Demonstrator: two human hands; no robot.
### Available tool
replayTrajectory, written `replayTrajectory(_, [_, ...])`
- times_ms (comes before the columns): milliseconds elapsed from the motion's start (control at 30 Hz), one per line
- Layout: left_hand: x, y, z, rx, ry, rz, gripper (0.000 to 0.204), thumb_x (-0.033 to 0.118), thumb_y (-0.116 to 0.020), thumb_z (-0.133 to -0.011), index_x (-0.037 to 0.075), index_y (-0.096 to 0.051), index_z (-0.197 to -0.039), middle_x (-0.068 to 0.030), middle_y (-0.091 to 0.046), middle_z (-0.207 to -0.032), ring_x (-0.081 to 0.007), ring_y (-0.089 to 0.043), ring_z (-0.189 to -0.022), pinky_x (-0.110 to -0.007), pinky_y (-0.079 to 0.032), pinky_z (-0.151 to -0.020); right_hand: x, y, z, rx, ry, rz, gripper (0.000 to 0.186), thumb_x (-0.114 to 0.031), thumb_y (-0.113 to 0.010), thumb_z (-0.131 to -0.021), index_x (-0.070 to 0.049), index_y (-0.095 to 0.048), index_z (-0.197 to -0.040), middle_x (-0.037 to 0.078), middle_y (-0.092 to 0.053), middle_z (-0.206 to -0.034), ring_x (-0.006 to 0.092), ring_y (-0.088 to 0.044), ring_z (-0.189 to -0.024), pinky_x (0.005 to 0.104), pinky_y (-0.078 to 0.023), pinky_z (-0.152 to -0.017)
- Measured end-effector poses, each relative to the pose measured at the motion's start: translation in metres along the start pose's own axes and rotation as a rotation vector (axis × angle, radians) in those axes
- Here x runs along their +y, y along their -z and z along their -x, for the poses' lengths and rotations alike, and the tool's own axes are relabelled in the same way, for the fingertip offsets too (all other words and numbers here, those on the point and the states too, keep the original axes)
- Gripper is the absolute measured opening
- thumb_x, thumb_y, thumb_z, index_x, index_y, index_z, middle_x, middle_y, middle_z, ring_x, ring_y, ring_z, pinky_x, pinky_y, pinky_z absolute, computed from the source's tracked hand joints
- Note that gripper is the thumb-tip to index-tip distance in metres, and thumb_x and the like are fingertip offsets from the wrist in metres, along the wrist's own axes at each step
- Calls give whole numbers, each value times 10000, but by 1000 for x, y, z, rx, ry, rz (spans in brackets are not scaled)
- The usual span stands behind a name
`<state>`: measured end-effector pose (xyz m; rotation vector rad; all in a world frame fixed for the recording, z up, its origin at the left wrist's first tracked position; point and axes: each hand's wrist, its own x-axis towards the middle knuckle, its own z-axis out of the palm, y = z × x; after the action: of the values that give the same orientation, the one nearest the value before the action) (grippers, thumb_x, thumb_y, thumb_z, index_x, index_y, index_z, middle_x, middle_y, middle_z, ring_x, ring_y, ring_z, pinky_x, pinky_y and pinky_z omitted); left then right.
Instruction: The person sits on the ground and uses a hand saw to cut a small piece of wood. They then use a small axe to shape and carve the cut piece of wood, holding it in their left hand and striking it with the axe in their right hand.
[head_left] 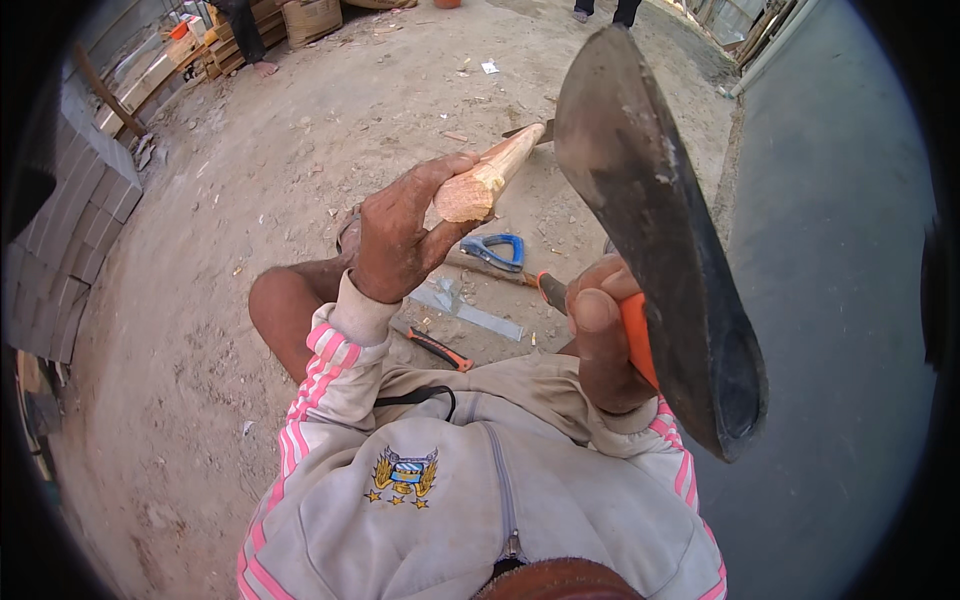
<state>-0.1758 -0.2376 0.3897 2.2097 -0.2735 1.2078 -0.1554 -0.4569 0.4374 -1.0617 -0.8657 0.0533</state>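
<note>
My left hand (400, 225) is closed around a short piece of pale wood (480, 185), its rough cut end toward me and its far end tapered. My right hand (605, 325) is wrapped around the black and orange handle of what looks like a hatchet. The hatchet's dark, scuffed head (650, 200) is raised close to me, to the right of the wood and apart from my left hand. Below and between my hands lie a blue-handled tool (497, 252), a grey strip (470, 312) and a black and orange hand tool (438, 347). Part of a dark blade shows behind the wood.
Grey blocks (85, 215) are stacked at the left. A smooth grey surface (820, 250) runs along the right. Lumber (235, 45) and a sack (312, 20) stand at the far left. Other people's legs show at the far edge. Chips litter the dirt ground (200, 350).
</note>
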Motion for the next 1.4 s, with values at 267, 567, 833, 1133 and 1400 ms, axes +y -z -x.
replayTrajectory(267, [0,-2,-2,-2,0,54,503,158,-854,-778,41,-627,-1211,-157,-734,-1079,-275,-741,-950,-330,-568,-796,9,4,-7,-12,96,561,198,-50,-773,-844,-4,-637,-979,65,-646,-734,151,-661,-661,309,-512,-575])
replayTrajectory(567, [0,-3,1,-7,14,-2,515,171,-856,-771,47,-627,-1216,-157,-730,-1108,-292,-739,-977,-351,-577,-812,11,7,-12,-69,52,565,232,-32,-752,-854,21,-628,-1042,86,-651,-828,154,-649,-658,313,-526,-594])
replayTrajectory(833, [-4,-6,-6,-1,-20,0,510,165,-858,-769,44,-633,-1210,-166,-727,-1119,-300,-736,-992,-359,-579,-821,33,17,-5,-53,-4,543,281,-35,-787,-806,-3,-630,-1037,75,-679,-799,197,-662,-636,282,-505,-595])
replayTrajectory(1133, [-2,-8,-5,-21,-1,-8,518,148,-861,-760,35,-628,-1209,-171,-728,-1109,-305,-733,-999,-354,-576,-840,12,16,-5,-63,-9,671,145,-38,-795,-853,-23,-665,-915,19,-624,-708,112,-559,-602,243,-461,-637])
replayTrajectory(1400, [-6,-9,-3,-16,-17,29,493,149,-844,-773,22,-620,-1193,-172,-715,-1139,-335,-713,-1038,-380,-578,-869,16,19,1,-31,98,735,256,-39,-792,-802,1,-640,-1005,88,-666,-852,207,-676,-722,309,-534,-633])
